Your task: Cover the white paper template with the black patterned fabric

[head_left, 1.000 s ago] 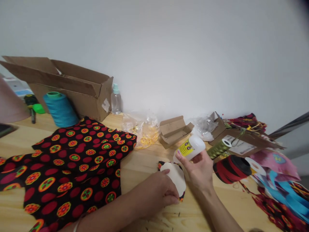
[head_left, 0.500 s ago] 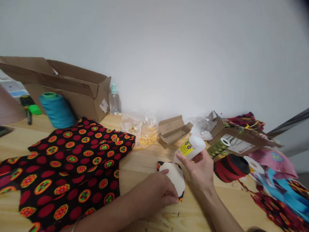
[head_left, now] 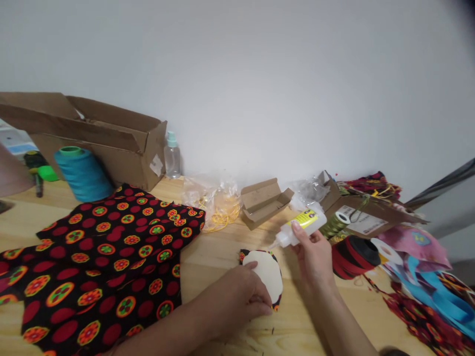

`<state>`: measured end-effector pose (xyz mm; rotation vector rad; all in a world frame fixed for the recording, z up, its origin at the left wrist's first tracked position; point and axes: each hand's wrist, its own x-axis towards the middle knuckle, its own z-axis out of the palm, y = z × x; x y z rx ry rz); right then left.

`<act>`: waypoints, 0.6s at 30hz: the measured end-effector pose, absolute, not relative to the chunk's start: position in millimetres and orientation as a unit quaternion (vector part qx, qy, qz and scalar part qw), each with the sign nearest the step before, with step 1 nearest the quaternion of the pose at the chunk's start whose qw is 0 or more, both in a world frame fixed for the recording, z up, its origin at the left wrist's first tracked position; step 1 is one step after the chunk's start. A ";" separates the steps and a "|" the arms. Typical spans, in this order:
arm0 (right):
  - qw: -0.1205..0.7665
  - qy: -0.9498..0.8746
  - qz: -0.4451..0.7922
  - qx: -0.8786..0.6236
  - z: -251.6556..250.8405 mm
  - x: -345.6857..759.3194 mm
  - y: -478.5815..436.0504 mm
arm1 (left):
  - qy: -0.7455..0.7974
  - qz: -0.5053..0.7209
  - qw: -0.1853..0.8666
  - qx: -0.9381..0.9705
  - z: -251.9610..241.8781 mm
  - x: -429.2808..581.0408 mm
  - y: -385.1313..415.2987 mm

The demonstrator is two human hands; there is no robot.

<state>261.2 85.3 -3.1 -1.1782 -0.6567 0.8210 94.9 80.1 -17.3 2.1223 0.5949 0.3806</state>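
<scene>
Btl (head_left: 308, 223) shifted R | R hand (head_left: 315, 254) grips it | L hand (head_left: 243, 289) holds wht pc (head_left: 269, 272) | bag (head_left: 195, 190): ylw cord (head_left: 224, 216)

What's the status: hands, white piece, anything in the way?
Right hand gripping bottle, nozzle angled down. Left hand on white piece, patterned fabric beneath. Left hand hiding piece's lower-left part.

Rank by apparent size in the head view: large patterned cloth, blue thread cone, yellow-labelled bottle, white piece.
Large patterned cloth
Blue thread cone
Yellow-labelled bottle and white piece: too alike to rank, with the left hand covering part of the piece
</scene>
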 end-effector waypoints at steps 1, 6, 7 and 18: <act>0.708 -0.271 0.404 -0.513 1.0 261.3 84.4 | 0.240 0.153 0.440 0.852 -16.6 94.8 79.9; 0.642 -0.146 0.580 -0.480 32.7 262.6 70.6 | 0.252 0.159 0.443 0.846 -15.6 94.2 78.6; 0.612 -0.135 0.618 -0.474 37.4 264.5 66.3 | 0.254 0.160 0.443 0.845 -15.6 94.1 78.3; 0.382 -0.177 0.687 -0.593 50.7 297.6 44.5 | 0.395 0.325 0.573 0.640 -15.4 91.3 89.4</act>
